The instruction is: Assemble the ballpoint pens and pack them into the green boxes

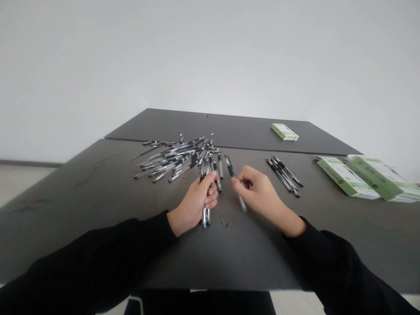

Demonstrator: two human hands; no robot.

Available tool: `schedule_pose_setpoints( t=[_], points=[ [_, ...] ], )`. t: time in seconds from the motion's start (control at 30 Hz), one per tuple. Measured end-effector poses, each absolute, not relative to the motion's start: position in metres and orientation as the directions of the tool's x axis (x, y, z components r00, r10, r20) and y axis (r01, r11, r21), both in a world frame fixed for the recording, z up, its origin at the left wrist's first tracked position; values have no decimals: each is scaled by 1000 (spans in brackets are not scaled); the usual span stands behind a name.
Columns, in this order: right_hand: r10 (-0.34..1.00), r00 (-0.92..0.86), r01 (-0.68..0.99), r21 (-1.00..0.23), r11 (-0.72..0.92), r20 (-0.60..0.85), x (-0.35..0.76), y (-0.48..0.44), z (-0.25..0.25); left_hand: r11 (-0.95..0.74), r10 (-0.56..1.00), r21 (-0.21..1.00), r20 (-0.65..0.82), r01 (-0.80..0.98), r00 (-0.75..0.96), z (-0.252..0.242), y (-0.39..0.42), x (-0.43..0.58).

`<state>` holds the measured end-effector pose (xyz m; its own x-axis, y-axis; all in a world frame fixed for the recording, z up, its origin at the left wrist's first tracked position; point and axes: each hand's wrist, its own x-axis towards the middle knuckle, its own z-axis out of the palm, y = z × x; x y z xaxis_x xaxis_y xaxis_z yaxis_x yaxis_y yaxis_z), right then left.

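Observation:
My left hand (pixel 200 197) is closed around a few clear-barrelled pens (pixel 206 218), whose ends stick out below and above the fist. To its right, my right hand (pixel 256 187) pinches a single pen (pixel 229 166) with a black grip, held at a slant over the table. A large loose pile of similar pens (pixel 179 157) lies just beyond my left hand, and a couple of them rest close to its fingers. Right of my right hand, a small group of pens (pixel 284 175) lies side by side.
Two green-and-white boxes (pixel 348 177) (pixel 383 178) lie at the right of the dark table (pixel 108 227). Another green-and-white box (pixel 285 131) sits farther back, past the seam between the tabletops. Small dark bits (pixel 223 224) lie near the front. A pale wall stands behind.

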<state>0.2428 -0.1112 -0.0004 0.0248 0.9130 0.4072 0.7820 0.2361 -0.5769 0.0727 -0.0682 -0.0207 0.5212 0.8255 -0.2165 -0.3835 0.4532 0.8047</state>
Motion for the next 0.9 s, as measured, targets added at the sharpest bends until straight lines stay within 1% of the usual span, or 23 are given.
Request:
schedule_pose_setpoints(
  t=[0.07, 0.17, 0.27, 0.33, 0.4, 0.43, 0.5, 0.57, 0.6, 0.67, 0.7, 0.77, 0.83, 0.9],
  points=[
    [905, -83, 715, -608, 346, 418, 216, -118, -5, 433, 854, 817, -237, -380, 463, -22, -68, 74],
    [905, -174, 643, -652, 402, 388, 199, -120, -16, 395, 873, 855, -236, -336, 426, -24, -69, 76],
    [901, -220, 569, -701, 429, 373, 200, -117, -22, 360, 871, 887, -209, -289, 444, -26, -70, 76],
    [903, -255, 550, -716, 429, 346, 206, -115, -19, 387, 866, 881, -247, -271, 435, -26, -69, 76],
    [920, -248, 584, -711, 392, 303, 216, -113, -11, 444, 849, 857, -308, -263, 429, -25, -69, 76],
    [933, -207, 625, -693, 359, 296, 225, -111, -7, 467, 839, 843, -326, -267, 437, -25, -68, 75],
    [943, -39, 748, -615, 247, 331, 250, -105, 0, 482, 830, 825, -321, -297, 456, -25, -67, 75],
    [889, 163, 873, -483, 72, 427, 284, -98, 3, 474, 834, 815, -293, -333, 467, -26, -66, 75],
    [846, 243, 909, -416, -28, 474, 302, -95, 3, 477, 835, 810, -295, -342, 465, -26, -66, 75],
    [812, 334, 934, -284, -217, 479, 334, -89, 0, 500, 830, 798, -330, -338, 450, -25, -66, 75],
    [812, 374, 926, -226, -302, 447, 346, -88, -2, 512, 826, 793, -350, -330, 441, -24, -66, 75],
    [829, 446, 895, -131, -427, 337, 362, -86, -6, 523, 821, 790, -366, -320, 438, -22, -67, 75],
    [841, 489, 871, -77, -486, 230, 366, -86, -9, 528, 811, 782, -349, -332, 470, -20, -67, 74],
    [846, 506, 861, -56, -505, 169, 365, -86, -12, 541, 790, 766, -321, -347, 522, -19, -67, 73]
  ],
)
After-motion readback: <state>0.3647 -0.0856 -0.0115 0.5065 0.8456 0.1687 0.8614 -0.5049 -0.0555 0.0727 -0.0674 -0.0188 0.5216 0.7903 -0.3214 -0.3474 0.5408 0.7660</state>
